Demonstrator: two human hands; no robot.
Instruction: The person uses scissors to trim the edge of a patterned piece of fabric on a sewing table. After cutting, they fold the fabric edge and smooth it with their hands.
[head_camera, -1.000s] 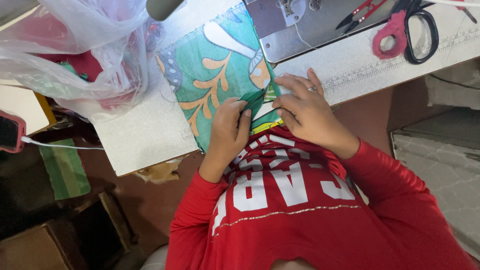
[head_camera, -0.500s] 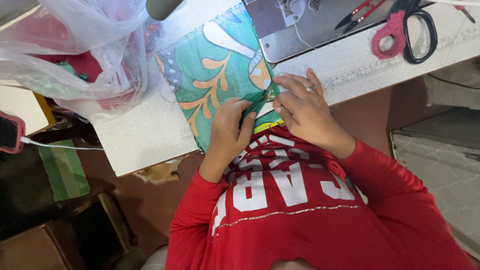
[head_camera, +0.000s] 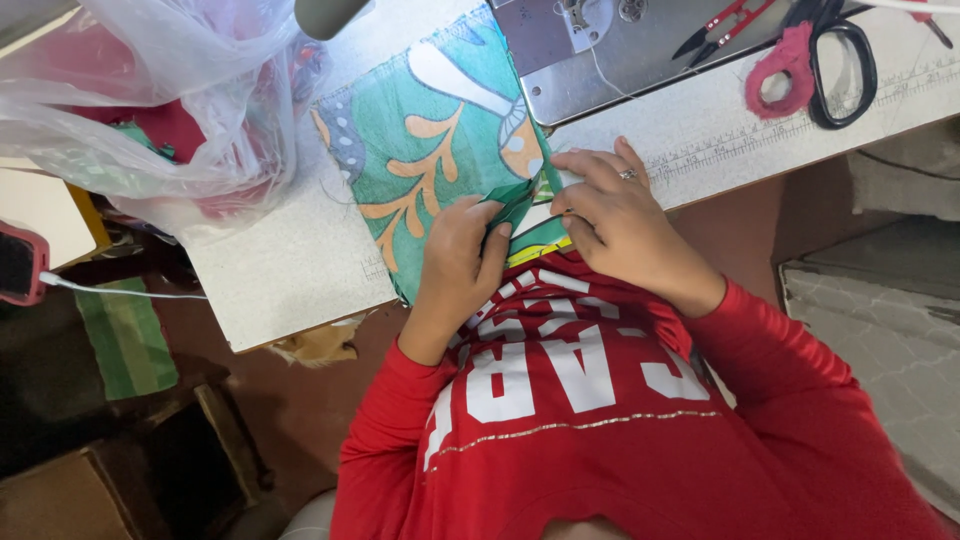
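At the far left edge a phone (head_camera: 18, 262) in a red case sits with a white cable (head_camera: 120, 290) running off it, and below that a green cloth (head_camera: 125, 340) lies on the floor by some brown boxes (head_camera: 60, 490). Above, a clear plastic bag (head_camera: 150, 100) stuffed with red and green cloth slumps on the corner of the white table (head_camera: 290, 270).

Next comes the fabric (head_camera: 430, 150), teal with orange leaves and white shapes, spread flat on the table and running up under the metal plate of the sewing machine (head_camera: 600, 50). Its near edge hangs off the table toward the person in the red sweater (head_camera: 600, 420).

The left hand (head_camera: 462, 255) rests on the fabric's lower part, fingers curled, pinching a folded green edge between thumb and fingertips. Just beside it, the right hand (head_camera: 615, 215) lies palm down over the fabric's right edge, fingers stretched toward the fold and pressing it flat against the table; a ring (head_camera: 628, 174) shows on one finger. The two hands nearly touch at the fold.

Farther right on the table, beyond the machine plate, lie small red snips (head_camera: 715, 25) and large scissors (head_camera: 815, 60) with one pink-wrapped handle, close to a printed ruler strip (head_camera: 760, 135) along the table's edge.
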